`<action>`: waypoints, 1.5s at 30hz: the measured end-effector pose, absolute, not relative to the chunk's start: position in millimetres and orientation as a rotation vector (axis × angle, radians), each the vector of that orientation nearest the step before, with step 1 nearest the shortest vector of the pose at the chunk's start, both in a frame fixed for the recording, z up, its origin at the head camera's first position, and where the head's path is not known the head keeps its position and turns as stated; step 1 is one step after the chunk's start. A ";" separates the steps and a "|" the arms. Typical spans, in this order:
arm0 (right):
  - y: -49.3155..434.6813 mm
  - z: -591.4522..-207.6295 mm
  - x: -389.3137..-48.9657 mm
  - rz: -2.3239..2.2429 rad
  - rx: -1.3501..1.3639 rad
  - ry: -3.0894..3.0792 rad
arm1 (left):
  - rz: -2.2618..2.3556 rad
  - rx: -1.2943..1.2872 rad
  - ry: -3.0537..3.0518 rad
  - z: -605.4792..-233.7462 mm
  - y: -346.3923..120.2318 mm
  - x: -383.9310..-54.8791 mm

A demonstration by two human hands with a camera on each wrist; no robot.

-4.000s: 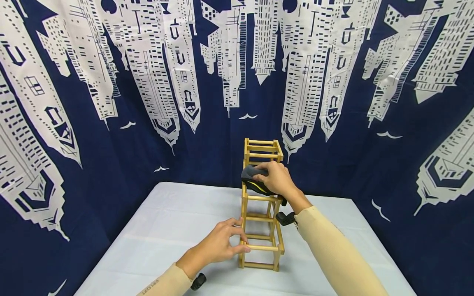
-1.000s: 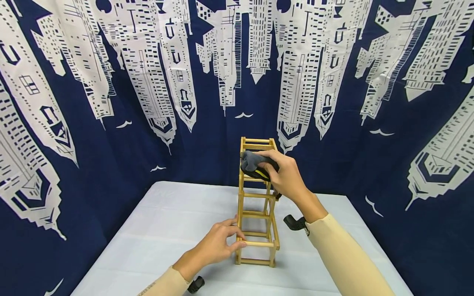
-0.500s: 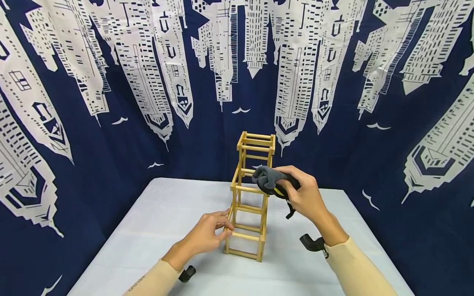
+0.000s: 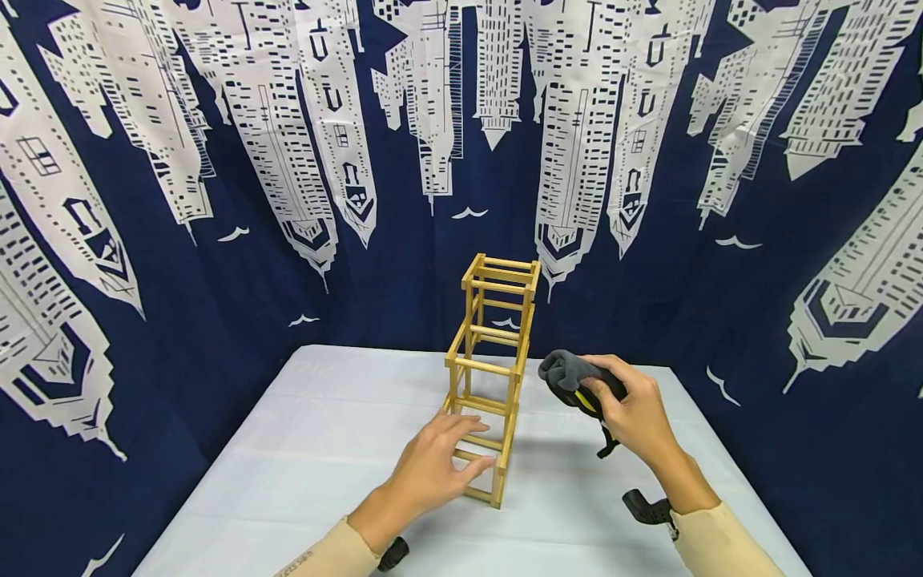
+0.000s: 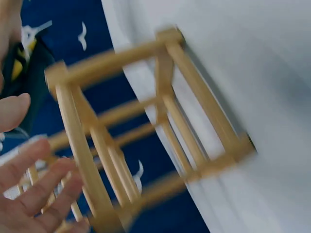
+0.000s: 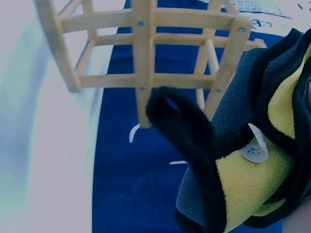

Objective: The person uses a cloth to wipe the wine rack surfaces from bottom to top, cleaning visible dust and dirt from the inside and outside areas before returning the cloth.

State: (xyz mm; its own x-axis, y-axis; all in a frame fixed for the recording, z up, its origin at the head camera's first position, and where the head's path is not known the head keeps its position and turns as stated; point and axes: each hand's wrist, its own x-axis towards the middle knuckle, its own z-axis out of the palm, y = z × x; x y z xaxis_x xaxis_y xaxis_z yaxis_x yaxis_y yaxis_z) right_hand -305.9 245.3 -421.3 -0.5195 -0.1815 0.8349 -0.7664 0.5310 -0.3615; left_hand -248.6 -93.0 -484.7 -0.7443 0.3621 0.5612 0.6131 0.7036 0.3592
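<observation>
Nearest, the left hand has let go of the rack's low front rung; its fingers now spread apart beside the frame, contact unclear. The right hand has its fingers clamped on a folded grey-and-yellow microfibre cloth, drawn away from the upper tiers and held above the worktop, right of the stepped wooden rack. Cloth and rack are now apart, so wiping contact, if that was the work, seems interrupted. Beyond hangs a skyline-print curtain.
</observation>
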 end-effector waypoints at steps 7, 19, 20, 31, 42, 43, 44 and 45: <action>257.2 -440.2 -304.6 0.971 0.708 -2.056 | -0.710 -0.700 -2.590 -490.4 -58.5 -249.3; 266.5 -461.2 -296.5 0.965 0.628 -2.123 | -0.902 -0.766 -2.663 -490.4 -66.5 -250.3; 267.7 -462.5 -295.7 0.967 0.624 -2.128 | -0.909 -0.784 -2.664 -489.9 -68.7 -250.6; 272.0 -472.2 -291.8 0.947 0.611 -2.153 | -0.848 -0.893 -2.680 -485.9 -102.5 -254.5; 271.4 -475.4 -291.4 0.929 0.624 -2.183 | -0.847 -0.950 -2.684 -482.2 -131.2 -261.6; 271.3 -475.3 -291.6 0.927 0.627 -2.185 | -0.845 -0.944 -2.685 -482.1 -133.8 -262.8; 271.1 -475.1 -291.8 0.923 0.627 -2.189 | -0.838 -0.945 -2.681 -482.0 -136.4 -263.6; 270.9 -474.9 -291.8 0.921 0.628 -2.191 | -0.827 -0.946 -2.676 -482.2 -139.0 -264.6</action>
State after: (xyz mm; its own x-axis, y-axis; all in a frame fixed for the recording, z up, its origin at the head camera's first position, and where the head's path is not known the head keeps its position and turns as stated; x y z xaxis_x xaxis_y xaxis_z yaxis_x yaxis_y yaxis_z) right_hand -291.8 270.9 -474.9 -0.6594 -0.1679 0.7328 -0.6410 0.6348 -0.4314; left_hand -264.6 -139.0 -482.2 -0.7798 0.5229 0.3443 0.6260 0.6418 0.4430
